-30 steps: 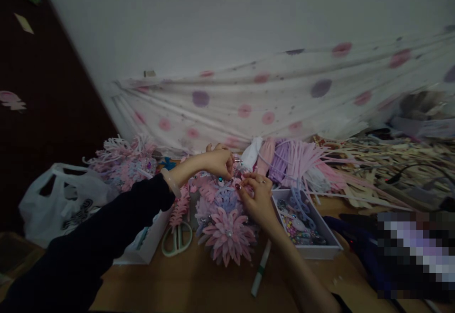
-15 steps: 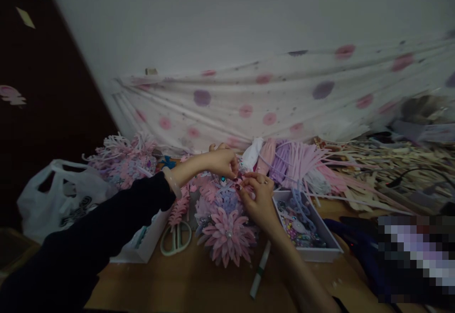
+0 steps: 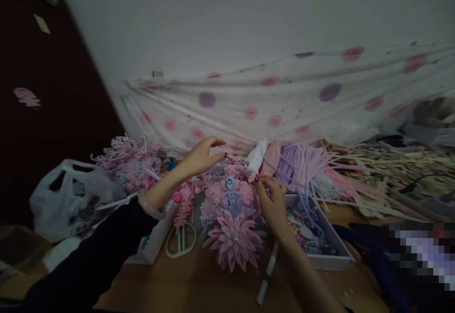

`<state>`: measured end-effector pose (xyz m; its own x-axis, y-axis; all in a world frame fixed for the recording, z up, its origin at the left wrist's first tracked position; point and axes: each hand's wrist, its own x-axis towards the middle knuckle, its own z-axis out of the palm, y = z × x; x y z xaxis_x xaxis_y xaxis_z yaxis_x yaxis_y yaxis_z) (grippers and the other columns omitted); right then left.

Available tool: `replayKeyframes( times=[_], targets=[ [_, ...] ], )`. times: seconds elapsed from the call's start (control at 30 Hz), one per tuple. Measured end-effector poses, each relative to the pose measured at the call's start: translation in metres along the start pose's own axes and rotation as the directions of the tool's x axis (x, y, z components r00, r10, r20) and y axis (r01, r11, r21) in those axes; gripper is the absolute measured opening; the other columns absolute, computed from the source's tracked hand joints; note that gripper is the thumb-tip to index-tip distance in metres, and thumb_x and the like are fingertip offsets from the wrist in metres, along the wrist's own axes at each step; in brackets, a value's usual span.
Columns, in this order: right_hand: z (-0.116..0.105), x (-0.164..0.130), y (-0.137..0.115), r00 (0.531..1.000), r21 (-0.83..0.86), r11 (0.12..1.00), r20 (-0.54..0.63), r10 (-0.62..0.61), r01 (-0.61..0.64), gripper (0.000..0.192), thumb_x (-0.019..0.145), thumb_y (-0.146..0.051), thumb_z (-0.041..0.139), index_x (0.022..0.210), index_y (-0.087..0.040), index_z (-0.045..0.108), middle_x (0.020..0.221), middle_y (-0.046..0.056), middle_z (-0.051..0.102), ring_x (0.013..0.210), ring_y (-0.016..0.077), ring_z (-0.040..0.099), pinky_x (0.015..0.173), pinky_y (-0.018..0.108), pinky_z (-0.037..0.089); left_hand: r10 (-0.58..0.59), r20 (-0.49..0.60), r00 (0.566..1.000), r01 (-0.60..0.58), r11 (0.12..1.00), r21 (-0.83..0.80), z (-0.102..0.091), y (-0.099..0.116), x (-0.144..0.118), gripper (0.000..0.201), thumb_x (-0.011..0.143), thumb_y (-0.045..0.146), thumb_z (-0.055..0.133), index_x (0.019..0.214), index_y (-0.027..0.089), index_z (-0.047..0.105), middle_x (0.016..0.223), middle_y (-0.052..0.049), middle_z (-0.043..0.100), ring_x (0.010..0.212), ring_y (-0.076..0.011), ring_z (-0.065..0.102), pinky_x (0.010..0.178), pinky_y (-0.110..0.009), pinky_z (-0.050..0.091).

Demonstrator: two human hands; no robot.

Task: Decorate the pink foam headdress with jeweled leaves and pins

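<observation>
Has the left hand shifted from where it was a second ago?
Yes. The left hand has opened and drawn left, away from the right hand, judged against the flower ornament.

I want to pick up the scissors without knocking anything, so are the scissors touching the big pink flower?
Cannot tell. In the head view the scissors lie just left of the big pink flower, but dim light hides whether petals reach the handle.
</observation>
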<state>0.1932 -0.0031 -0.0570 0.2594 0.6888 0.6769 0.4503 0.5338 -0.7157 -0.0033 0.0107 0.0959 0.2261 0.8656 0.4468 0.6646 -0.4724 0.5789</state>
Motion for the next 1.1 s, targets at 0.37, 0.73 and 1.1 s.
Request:
replayKeyframes(
  times=[0.37, 0.73, 1.1],
  targets=[
    [0.003, 0.001, 0.014, 0.998, -0.013, 0.998, 0.034, -0.053, 0.053, 0.047, 0.096, -0.059, 0.047, 0.088, -0.016, 0.065, 0.098, 0.007, 0.064, 0.098, 0.0221, 0.057, 0.093, 0.042, 0.040, -0.147, -0.176, 0.973, 0.111, 0.974, -0.200, 0.032, -0.045, -0.028, 0.040, 0.071, 0.014, 0.066, 0.111, 0.018, 0.066, 0.104, -0.007, 0.072, 0.094, -0.0210, 0.068, 0.087, -0.035, 0.052],
    [0.007, -0.003, 0.015, 0.990, -0.096, 0.989, 0.101, -0.099, 0.109, 0.044, 0.094, -0.058, 0.050, 0.088, -0.016, 0.064, 0.097, 0.006, 0.063, 0.096, 0.0226, 0.056, 0.094, 0.043, 0.037, -0.200, -0.182, 0.963, 0.131, 0.934, -0.331, 0.037, -0.050, -0.040, 0.038, 0.072, 0.010, 0.066, 0.110, 0.014, 0.063, 0.082, -0.004, 0.072, 0.082, -0.0183, 0.070, 0.076, -0.028, 0.051],
    [0.009, -0.006, 0.015, 0.985, -0.141, 0.982, 0.132, -0.107, 0.125, 0.035, 0.094, -0.049, 0.050, 0.092, -0.017, 0.063, 0.099, 0.006, 0.062, 0.099, 0.0234, 0.053, 0.093, 0.043, 0.036, -0.227, -0.265, 0.937, 0.127, 0.930, -0.345, 0.045, -0.051, -0.050, 0.033, 0.069, 0.010, 0.066, 0.099, 0.021, 0.058, 0.070, 0.003, 0.070, 0.072, -0.0171, 0.069, 0.070, -0.026, 0.045]
  ],
)
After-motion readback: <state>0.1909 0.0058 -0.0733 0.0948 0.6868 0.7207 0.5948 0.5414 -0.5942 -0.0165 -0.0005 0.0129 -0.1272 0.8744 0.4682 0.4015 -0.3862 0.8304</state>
